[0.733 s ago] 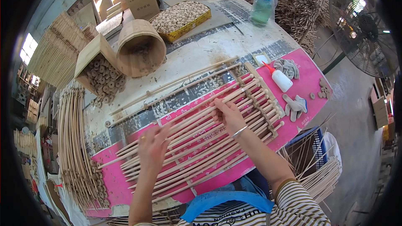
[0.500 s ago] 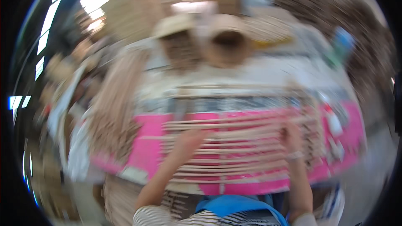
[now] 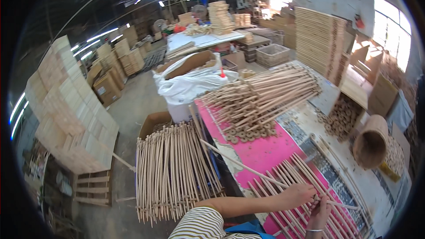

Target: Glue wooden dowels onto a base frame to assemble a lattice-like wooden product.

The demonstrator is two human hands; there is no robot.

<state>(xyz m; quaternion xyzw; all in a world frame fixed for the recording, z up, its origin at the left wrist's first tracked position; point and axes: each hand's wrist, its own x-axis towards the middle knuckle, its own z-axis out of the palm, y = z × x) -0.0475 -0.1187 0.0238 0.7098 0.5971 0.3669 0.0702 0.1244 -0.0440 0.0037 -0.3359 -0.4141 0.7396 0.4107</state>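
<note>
A long thin wooden stick point(image 3: 239, 163) slants across the pink tabletop. My left hand point(image 3: 295, 196) is closed around it, thumb and fingers pinched together. Just beside, my right hand point(image 3: 319, 216), with a band on its wrist, is also closed on the stick, close to the left fingertips. One end of the stick points out over the table's left edge; the other shows beyond my right hand. A small pale piece seems to sit between the fingertips, but the fingers mostly hide it. Under both hands lies a row of parallel wooden sticks point(image 3: 283, 214).
A pile of sticks with round wooden rings point(image 3: 265, 95) covers the table's far left part. Left of the table, a box point(image 3: 177, 172) is packed with upright sticks. A tipped box of rings point(image 3: 343, 115) and a round tub point(image 3: 372, 144) stand at the right.
The view has swung left and sharpened. My hands were apart over the row of sticks; now they meet on one long stick.
</note>
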